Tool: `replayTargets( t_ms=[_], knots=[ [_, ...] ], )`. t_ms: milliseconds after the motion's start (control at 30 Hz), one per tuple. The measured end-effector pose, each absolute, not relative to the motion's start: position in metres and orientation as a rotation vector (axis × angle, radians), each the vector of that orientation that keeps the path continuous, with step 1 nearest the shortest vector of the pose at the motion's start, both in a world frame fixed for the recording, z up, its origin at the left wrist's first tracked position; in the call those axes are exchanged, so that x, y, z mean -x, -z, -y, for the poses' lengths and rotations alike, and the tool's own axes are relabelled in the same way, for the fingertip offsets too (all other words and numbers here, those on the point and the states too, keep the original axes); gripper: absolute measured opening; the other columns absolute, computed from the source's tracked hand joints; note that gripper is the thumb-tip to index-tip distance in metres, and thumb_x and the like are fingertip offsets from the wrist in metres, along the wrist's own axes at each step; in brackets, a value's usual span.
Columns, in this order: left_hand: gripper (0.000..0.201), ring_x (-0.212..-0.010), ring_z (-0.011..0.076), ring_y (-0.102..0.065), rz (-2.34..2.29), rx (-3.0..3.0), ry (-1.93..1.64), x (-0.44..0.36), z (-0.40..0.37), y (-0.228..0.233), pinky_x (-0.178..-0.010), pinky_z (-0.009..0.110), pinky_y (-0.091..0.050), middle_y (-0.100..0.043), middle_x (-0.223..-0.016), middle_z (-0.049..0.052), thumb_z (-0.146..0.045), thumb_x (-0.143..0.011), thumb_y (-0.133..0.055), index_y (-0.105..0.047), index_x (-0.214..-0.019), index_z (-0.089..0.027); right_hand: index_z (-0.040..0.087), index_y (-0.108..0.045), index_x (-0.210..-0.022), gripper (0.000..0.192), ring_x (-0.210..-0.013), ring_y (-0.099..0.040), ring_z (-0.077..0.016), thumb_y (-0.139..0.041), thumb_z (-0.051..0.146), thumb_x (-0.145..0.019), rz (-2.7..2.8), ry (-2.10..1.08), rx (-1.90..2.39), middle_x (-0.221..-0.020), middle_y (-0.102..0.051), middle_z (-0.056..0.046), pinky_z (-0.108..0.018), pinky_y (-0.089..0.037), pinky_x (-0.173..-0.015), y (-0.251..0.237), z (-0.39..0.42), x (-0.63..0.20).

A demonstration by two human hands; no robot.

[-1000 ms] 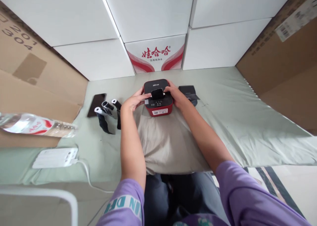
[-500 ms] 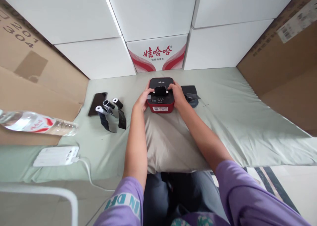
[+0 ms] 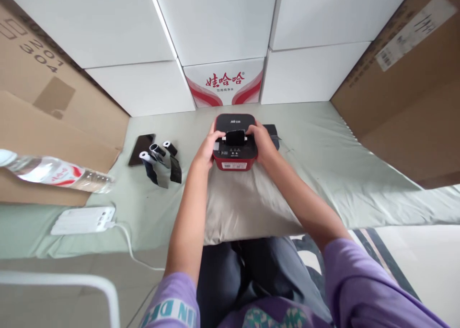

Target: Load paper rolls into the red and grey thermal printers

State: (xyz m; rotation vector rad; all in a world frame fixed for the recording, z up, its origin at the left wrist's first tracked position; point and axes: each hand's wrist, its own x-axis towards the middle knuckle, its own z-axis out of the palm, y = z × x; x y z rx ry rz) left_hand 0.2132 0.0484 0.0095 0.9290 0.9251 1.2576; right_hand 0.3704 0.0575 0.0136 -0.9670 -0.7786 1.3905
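Between my hands, on the green cloth, sits a small boxy thermal printer [image 3: 235, 153] with a black top and red sides. A black strip [image 3: 235, 137] stands up from the slot across its top. My left hand [image 3: 207, 148] grips the printer's left side, its thumb over the top edge by the strip. The right side is held by my right hand [image 3: 263, 143], thumb also on top beside the slot. Most fingers are hidden behind the casing. Partly covered by my right hand, a dark flat object [image 3: 272, 132] lies just behind; its kind is unclear.
Several small rolls [image 3: 169, 148] with loose black tails lie at left beside a dark phone [image 3: 142, 149]. Further left are a water bottle [image 3: 57, 172] and a white power bank [image 3: 84, 220] with a cable. White boxes [image 3: 224, 81] and cardboard cartons [image 3: 413, 102] enclose the cloth-covered surface.
The view has shifted and tilted slightly. Both hands keep their hold on the printer, which shows a little larger; the dark object at right is more covered by my right hand.
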Motion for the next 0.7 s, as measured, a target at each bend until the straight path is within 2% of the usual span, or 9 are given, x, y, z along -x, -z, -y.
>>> replayTargets(
  t_ms=[167,333,400,500,600,700],
  knots=[
    [0.065,-0.133,0.0231,-0.061,-0.972,-0.809,-1.336,-0.216,0.008,0.023,-0.116,0.036,-0.047,-0.072,-0.133,-0.003,-0.024,-0.075,-0.065,-0.062,-0.140,-0.031,0.023,-0.065,-0.097,0.041,-0.076,-0.057,-0.0177,-0.053,0.021,-0.058,0.862,-1.426,1.036,-0.075,-0.063,0.003,-0.027,-0.041,-0.064,0.004,-0.011,-0.373],
    [0.066,-0.143,0.0231,-0.054,-0.968,-0.776,-1.373,-0.216,0.018,0.041,-0.125,0.039,-0.038,-0.068,-0.141,-0.005,-0.023,-0.079,-0.065,-0.060,-0.144,-0.033,0.023,-0.067,-0.105,0.047,-0.082,-0.062,-0.0203,-0.053,0.021,-0.061,0.883,-1.424,1.035,-0.084,-0.070,0.002,-0.029,-0.045,-0.068,0.020,0.000,-0.371],
    [0.064,-0.148,0.0232,-0.048,-0.949,-0.752,-1.392,-0.214,0.017,0.044,-0.128,0.039,-0.034,-0.062,-0.148,-0.006,-0.028,-0.082,-0.064,-0.059,-0.146,-0.032,0.023,-0.068,-0.107,0.043,-0.090,-0.066,-0.0217,-0.055,0.023,-0.066,0.885,-1.413,0.979,-0.091,-0.074,0.001,-0.031,-0.050,-0.076,0.026,-0.002,-0.372],
    [0.063,-0.155,0.0230,-0.038,-0.928,-0.736,-1.450,-0.206,0.023,0.050,-0.130,0.039,-0.031,-0.053,-0.158,-0.006,-0.037,-0.087,-0.060,-0.057,-0.149,-0.032,0.025,-0.069,-0.110,0.038,-0.108,-0.068,-0.0230,-0.060,0.032,-0.073,0.826,-1.391,0.869,-0.108,-0.076,0.001,-0.035,-0.052,-0.097,0.040,-0.007,-0.376],
    [0.071,-0.159,0.0222,-0.029,-0.912,-0.813,-1.475,-0.196,0.035,0.058,-0.130,0.038,-0.029,-0.045,-0.163,-0.007,-0.030,-0.079,-0.061,-0.056,-0.150,-0.035,0.027,-0.068,-0.116,0.043,-0.121,-0.066,-0.0236,-0.065,0.039,-0.075,0.745,-1.368,0.830,-0.122,-0.075,0.001,-0.039,-0.046,-0.113,0.059,-0.015,-0.379],
    [0.080,-0.160,0.0230,-0.027,-0.897,-0.875,-1.465,-0.193,0.044,0.064,-0.129,0.037,-0.031,-0.045,-0.164,-0.005,-0.022,-0.072,-0.062,-0.055,-0.151,-0.035,0.026,-0.069,-0.119,0.045,-0.126,-0.065,-0.0244,-0.065,0.044,-0.078,0.750,-1.364,0.803,-0.128,-0.074,0.000,-0.043,-0.043,-0.118,0.072,-0.021,-0.379]
  ],
)
